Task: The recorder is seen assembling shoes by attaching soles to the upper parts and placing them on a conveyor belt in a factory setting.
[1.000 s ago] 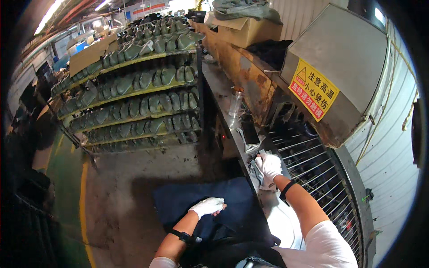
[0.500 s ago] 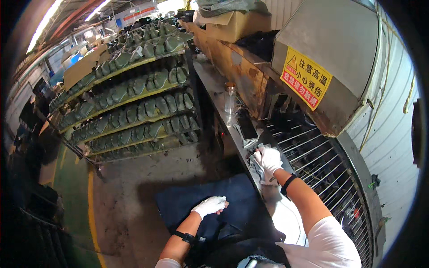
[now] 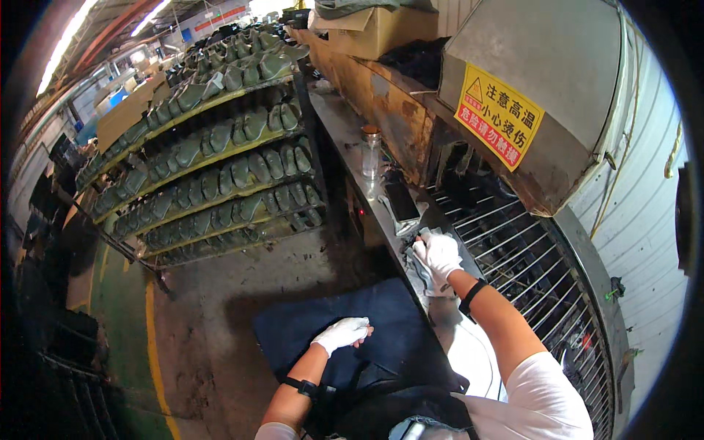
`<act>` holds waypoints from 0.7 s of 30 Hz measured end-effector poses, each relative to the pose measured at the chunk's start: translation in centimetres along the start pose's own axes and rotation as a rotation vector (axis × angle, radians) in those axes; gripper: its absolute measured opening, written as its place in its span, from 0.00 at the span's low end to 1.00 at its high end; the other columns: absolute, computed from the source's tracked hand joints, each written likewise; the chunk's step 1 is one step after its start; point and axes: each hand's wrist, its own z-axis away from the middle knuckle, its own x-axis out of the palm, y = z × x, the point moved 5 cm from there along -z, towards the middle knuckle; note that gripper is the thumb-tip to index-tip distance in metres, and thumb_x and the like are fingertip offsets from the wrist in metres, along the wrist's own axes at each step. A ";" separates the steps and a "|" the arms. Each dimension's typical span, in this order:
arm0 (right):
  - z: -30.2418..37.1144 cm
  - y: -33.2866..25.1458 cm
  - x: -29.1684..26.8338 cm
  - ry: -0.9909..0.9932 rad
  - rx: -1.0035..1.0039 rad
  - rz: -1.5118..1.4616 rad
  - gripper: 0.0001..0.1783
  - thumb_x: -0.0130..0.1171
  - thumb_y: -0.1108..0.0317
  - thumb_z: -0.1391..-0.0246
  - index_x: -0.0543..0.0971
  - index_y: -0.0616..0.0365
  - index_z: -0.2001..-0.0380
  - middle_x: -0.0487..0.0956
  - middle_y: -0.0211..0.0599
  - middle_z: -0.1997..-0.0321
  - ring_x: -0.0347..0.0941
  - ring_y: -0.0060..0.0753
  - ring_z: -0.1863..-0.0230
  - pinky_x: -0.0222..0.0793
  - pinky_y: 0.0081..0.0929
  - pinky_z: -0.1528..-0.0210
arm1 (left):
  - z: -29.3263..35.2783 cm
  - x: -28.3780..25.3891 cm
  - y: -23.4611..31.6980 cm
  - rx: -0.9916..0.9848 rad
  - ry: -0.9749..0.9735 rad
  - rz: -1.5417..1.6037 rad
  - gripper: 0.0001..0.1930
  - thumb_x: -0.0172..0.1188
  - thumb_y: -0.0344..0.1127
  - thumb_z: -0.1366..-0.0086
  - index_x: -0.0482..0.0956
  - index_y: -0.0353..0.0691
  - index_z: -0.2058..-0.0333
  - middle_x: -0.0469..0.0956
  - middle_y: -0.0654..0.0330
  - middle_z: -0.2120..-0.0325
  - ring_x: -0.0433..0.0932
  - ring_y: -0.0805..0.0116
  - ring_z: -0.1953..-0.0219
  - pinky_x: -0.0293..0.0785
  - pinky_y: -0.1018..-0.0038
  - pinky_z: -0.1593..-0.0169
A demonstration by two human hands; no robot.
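Observation:
My right hand (image 3: 441,254), in a white glove with a dark band on its wrist, is on the narrow metal ledge. Its fingers are closed on a crumpled pale grey rag (image 3: 419,276), part of which hides beneath the hand. Just beyond lies a dark-screened phone (image 3: 401,202) on some pale cloth. My left hand (image 3: 342,334), also gloved in white with the fingertips showing, rests over the dark blue cloth (image 3: 396,315) across my lap. Those fingers curl inward; whatever they may hold is hidden.
A lidded clear bottle (image 3: 370,152) stands farther along the ledge. Right of it runs a metal rod grate (image 3: 513,253) beneath a large metal hood (image 3: 539,81) with a yellow warning label. At left, a rack (image 3: 198,158) carries rows of olive-green shoe shapes. A cardboard box (image 3: 378,33) sits behind.
The whole view has shifted slightly. My right hand has turned a little on the rag, and my left hand stays nearly still over the blue cloth.

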 end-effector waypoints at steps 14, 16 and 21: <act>0.1 0.5 0.4 -0.019 -0.008 -0.009 0.18 0.57 0.50 0.38 0.83 0.50 0.71 0.84 0.46 0.75 0.82 0.54 0.71 0.76 0.50 0.63 | 0.5 0.1 1.0 -0.008 -0.023 -0.031 0.13 0.51 0.40 0.21 0.80 0.37 0.58 0.77 0.65 0.70 0.74 0.74 0.71 0.76 0.73 0.65; 0.0 0.4 0.4 -0.020 -0.012 -0.007 0.17 0.58 0.50 0.38 0.83 0.50 0.71 0.84 0.46 0.76 0.82 0.54 0.71 0.76 0.50 0.63 | 0.6 0.1 1.0 -0.018 -0.024 -0.041 0.13 0.51 0.40 0.21 0.80 0.37 0.57 0.77 0.65 0.70 0.74 0.74 0.71 0.75 0.73 0.65; 0.0 0.5 0.2 -0.010 -0.007 -0.015 0.17 0.58 0.49 0.38 0.83 0.50 0.70 0.83 0.46 0.76 0.82 0.54 0.71 0.77 0.50 0.65 | 0.7 0.0 1.3 -0.003 0.000 -0.009 0.13 0.52 0.40 0.22 0.80 0.37 0.56 0.78 0.65 0.69 0.74 0.74 0.71 0.75 0.73 0.65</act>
